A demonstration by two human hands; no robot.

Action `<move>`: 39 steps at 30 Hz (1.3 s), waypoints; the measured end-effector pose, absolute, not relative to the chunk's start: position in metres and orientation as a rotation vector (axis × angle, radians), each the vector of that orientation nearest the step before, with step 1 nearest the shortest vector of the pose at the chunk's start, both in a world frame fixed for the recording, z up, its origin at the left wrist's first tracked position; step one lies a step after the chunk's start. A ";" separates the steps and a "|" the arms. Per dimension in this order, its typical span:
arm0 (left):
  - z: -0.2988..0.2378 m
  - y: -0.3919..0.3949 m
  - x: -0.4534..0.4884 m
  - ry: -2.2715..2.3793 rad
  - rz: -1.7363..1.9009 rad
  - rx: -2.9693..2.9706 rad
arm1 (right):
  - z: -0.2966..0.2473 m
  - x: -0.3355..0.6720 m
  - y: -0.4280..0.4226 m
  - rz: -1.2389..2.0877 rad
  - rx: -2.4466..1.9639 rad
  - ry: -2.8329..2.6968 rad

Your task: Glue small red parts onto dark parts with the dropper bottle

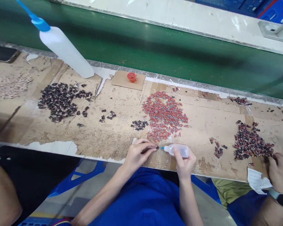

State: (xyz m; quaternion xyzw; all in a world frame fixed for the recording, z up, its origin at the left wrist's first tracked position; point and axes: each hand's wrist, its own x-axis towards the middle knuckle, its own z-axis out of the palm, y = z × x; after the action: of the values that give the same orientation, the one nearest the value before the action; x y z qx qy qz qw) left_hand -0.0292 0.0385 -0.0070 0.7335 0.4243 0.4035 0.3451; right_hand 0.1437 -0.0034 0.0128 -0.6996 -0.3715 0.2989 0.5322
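Note:
Between the thumb and fingers of my left hand (139, 153) is a small black part (158, 147). My right hand (185, 161) grips a small translucent squeeze bottle (182, 150), which lies on its side in the air with its thin blue tip pointing left at the black part. The frame does not show clearly whether tip and part touch. Just beyond my hands spreads a pile of small red parts with metal ends (163, 113). A little cluster of black parts (139, 125) sits to the left of that pile.
A large white bottle with a blue nozzle (66, 51) stands back left, near a heap of black parts (58, 102). A red cup (131, 77) rests on cardboard. Mixed red-black parts (250, 141) lie right, beside a co-worker's hand (281, 169). A green wall (155, 47) runs behind.

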 end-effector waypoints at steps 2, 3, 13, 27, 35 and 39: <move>-0.007 0.039 -0.029 1.109 1.032 1.912 | 0.012 0.144 -0.003 0.721 -1.652 -0.869; -0.007 0.039 -0.029 1.110 1.027 1.917 | 0.012 0.145 -0.003 0.733 -1.643 -0.868; -0.009 0.038 -0.029 1.096 1.082 1.933 | 0.015 0.144 -0.002 0.763 -1.632 -0.926; -0.013 0.038 -0.033 1.081 1.063 1.943 | -0.002 0.189 -0.022 0.391 -1.594 -1.177; -0.016 0.036 -0.034 1.102 1.079 2.092 | 0.018 0.203 -0.015 0.434 -1.573 -1.827; -0.017 0.036 -0.033 1.073 1.075 2.152 | 0.023 0.206 0.007 0.327 -1.661 -1.787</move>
State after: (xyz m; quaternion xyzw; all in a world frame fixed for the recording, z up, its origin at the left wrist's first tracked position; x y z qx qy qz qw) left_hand -0.0328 0.0364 -0.0173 0.7909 0.3942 0.3950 0.2511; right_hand 0.2061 0.0068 0.0226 -0.6361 -0.6843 0.1251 0.3337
